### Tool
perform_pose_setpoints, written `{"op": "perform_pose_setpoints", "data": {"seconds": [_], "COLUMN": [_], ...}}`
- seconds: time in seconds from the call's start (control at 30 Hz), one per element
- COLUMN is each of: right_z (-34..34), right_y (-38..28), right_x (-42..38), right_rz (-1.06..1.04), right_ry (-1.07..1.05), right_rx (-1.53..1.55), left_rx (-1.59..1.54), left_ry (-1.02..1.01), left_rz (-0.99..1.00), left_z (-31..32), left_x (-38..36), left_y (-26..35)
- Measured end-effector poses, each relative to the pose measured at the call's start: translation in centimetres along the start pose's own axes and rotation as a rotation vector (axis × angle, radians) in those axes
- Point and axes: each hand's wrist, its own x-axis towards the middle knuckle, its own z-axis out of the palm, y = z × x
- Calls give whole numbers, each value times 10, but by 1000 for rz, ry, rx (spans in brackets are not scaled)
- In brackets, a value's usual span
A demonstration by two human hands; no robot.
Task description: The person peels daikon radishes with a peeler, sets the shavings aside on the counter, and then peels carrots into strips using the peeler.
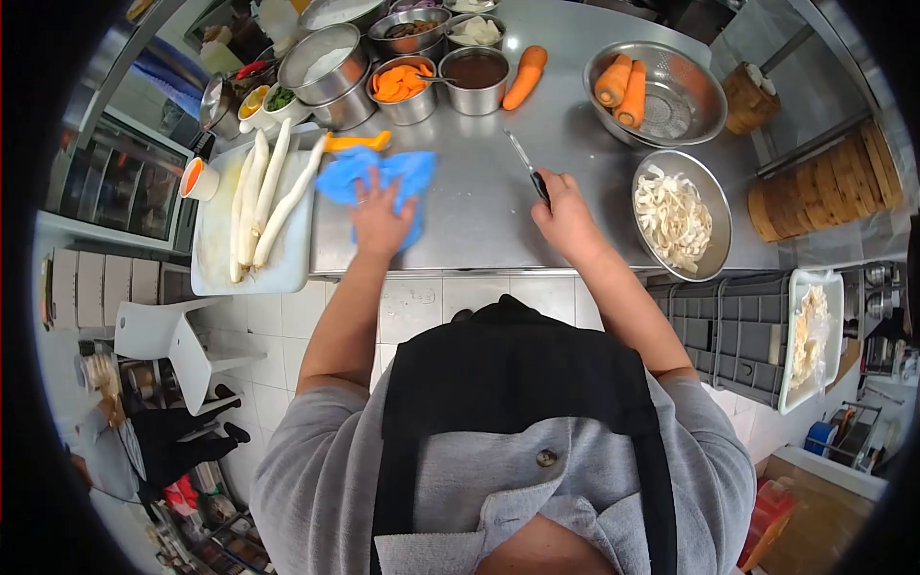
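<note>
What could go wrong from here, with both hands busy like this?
The black-handled tool in the right hand has a bare metal blade; it could cut the left hand, spread on the crumpled blue cloth, if they come close.
The round steel bowl of white strips sits at the front edge of the steel table; a bump might tip it.

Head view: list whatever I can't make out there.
In the head view:
- Black-handled tool: handle partly covered by the right hand; blade too small to identify its type.
- Blue cloth: middle hidden by the left hand, which is slightly blurred.
- Colander: floor beneath the carrots, hidden by them.
</note>
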Motion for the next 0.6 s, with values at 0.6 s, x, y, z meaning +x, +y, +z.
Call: {"op": "perform_pose_setpoints", "data": {"seconds": [0.6], "right_z": [-125], "right_y": [-46], "right_x": [-45], "right_rz": [19], "right_ry": [98], "right_rx": [444], "left_rx": [-879], "left_ry": [-800], "left_rz": [546], "left_z": [-20], "left_x": [0], "left_y": [238]}}
